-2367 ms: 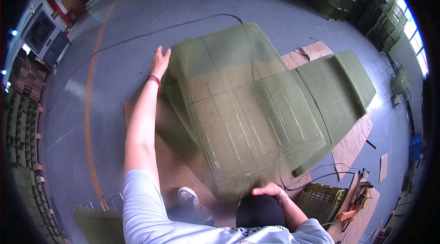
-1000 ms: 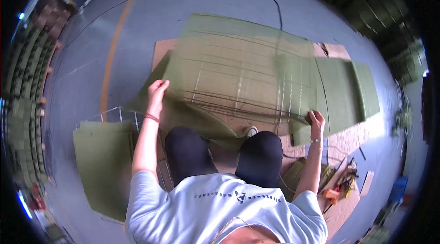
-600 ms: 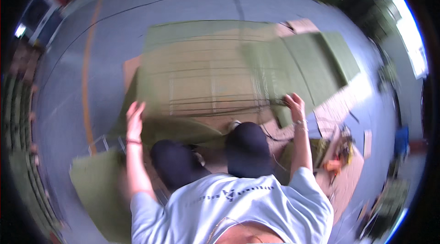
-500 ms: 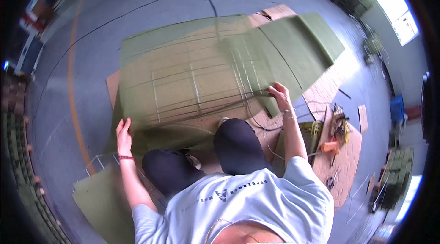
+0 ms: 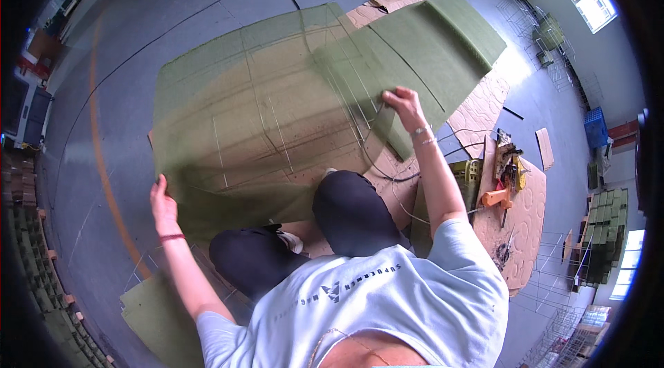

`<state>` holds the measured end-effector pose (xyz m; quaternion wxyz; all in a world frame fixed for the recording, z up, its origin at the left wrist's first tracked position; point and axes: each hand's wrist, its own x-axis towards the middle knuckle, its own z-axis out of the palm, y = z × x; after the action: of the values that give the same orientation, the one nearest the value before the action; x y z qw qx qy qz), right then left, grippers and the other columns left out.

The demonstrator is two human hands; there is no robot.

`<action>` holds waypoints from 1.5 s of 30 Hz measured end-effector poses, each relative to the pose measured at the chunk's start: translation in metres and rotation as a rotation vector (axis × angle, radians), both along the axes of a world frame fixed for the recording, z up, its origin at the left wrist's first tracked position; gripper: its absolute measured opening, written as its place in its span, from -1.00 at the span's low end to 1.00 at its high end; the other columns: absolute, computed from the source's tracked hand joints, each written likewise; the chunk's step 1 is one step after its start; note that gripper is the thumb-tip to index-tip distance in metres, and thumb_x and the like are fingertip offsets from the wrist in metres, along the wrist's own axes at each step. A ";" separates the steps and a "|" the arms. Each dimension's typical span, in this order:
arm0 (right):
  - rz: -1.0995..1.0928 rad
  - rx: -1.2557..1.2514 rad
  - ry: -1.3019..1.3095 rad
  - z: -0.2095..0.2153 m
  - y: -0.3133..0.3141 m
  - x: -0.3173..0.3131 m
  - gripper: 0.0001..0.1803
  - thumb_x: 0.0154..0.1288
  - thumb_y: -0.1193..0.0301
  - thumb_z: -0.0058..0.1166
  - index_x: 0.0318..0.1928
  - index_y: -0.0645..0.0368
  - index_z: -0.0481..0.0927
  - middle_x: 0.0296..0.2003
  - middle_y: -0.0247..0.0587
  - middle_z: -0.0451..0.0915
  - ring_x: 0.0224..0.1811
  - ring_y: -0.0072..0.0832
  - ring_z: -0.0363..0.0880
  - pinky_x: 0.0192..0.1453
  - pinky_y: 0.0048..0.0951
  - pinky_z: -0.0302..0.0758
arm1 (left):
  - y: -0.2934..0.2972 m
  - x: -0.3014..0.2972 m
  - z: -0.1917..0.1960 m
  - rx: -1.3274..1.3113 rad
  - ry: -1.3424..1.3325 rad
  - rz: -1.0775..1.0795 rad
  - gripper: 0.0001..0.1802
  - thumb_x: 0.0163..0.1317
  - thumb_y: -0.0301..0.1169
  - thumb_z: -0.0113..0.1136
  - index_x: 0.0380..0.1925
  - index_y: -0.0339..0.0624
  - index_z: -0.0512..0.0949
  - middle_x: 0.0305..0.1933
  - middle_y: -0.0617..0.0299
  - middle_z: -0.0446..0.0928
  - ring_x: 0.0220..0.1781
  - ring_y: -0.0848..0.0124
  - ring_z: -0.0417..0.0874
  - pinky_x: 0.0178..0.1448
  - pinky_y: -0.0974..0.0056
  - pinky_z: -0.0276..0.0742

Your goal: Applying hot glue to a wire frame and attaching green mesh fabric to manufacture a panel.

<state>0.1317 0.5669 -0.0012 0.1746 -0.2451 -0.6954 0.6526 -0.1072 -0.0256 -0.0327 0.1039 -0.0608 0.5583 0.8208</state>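
Since the earlier frame, both hands have shifted along the sheer green mesh sheet (image 5: 256,112). Left hand (image 5: 163,202) grasps its near left edge; right hand (image 5: 403,102) pinches its right edge beside a wire frame (image 5: 346,84). Sheet lies spread over cardboard (image 5: 477,108) on the grey floor (image 5: 159,15), overlapping a thicker green felt panel (image 5: 443,36). Orange power tool (image 5: 499,195) rests on a quilted pad (image 5: 526,209). Blue crate (image 5: 596,127): contents cannot be told.

both hands spread wide: left (image 5: 163,203) low, right (image 5: 403,102) raised, fingers curled
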 end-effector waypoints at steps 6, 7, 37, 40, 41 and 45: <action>0.047 -0.241 0.151 0.078 0.040 -0.106 -0.78 0.08 0.40 0.20 -0.38 0.34 0.52 -0.47 -0.23 0.56 -0.46 -0.55 0.56 -0.33 -0.56 0.54 | 0.010 -0.113 0.105 -0.138 -0.037 -0.192 -0.62 0.10 -0.31 0.23 -0.15 -0.29 0.44 -0.12 0.16 0.49 -0.08 0.38 0.50 0.01 0.29 0.44; 0.057 -0.242 0.154 0.085 0.041 -0.118 -0.78 0.08 0.40 0.20 -0.38 0.34 0.52 -0.47 -0.23 0.56 -0.46 -0.55 0.56 -0.33 -0.56 0.54 | 0.012 -0.121 0.106 -0.139 -0.033 -0.182 -0.62 0.10 -0.31 0.23 -0.15 -0.29 0.44 -0.12 0.16 0.49 -0.08 0.38 0.50 0.01 0.29 0.44; 0.042 0.398 0.064 0.057 0.054 -0.169 -0.75 -0.12 0.44 0.29 -0.42 0.34 0.57 -0.51 -0.28 0.59 -0.47 -0.64 0.49 -0.39 -0.54 0.44 | 0.021 -0.095 0.058 -0.496 0.148 0.085 -0.56 0.01 -0.32 0.32 -0.13 -0.31 0.46 -0.11 0.20 0.51 -0.04 0.44 0.43 0.14 0.35 0.19; -0.041 0.413 0.014 0.047 0.051 -0.153 -0.74 -0.19 0.48 0.26 -0.40 0.31 0.57 -0.50 -0.20 0.60 -0.49 -0.54 0.54 -0.37 -0.50 0.48 | 0.029 -0.109 0.060 -0.593 0.145 0.062 -0.55 0.01 -0.29 0.32 -0.14 -0.30 0.46 -0.12 0.20 0.51 -0.04 0.44 0.43 0.15 0.33 0.18; -0.109 0.576 -0.023 0.045 0.047 -0.150 -0.74 -0.22 0.49 0.25 -0.40 0.29 0.57 -0.51 -0.18 0.60 -0.50 -0.50 0.56 -0.36 -0.48 0.49 | 0.030 -0.113 0.059 -0.593 0.144 0.063 -0.55 0.01 -0.29 0.32 -0.14 -0.30 0.46 -0.12 0.20 0.51 -0.04 0.44 0.43 0.15 0.33 0.18; -0.041 0.571 -0.352 0.062 0.021 -0.136 -0.75 -0.26 0.47 0.23 -0.45 0.27 0.55 -0.56 -0.16 0.58 -0.48 -0.45 0.57 -0.34 -0.44 0.50 | 0.030 -0.131 0.061 -0.615 0.152 0.052 -0.53 0.00 -0.28 0.32 -0.14 -0.32 0.46 -0.10 0.18 0.50 -0.01 0.41 0.42 0.18 0.31 0.15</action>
<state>-0.0047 0.5874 0.0605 0.1266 -0.3090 -0.8647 0.3753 -0.2382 0.0045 0.0281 0.0177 -0.0423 0.7848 0.6181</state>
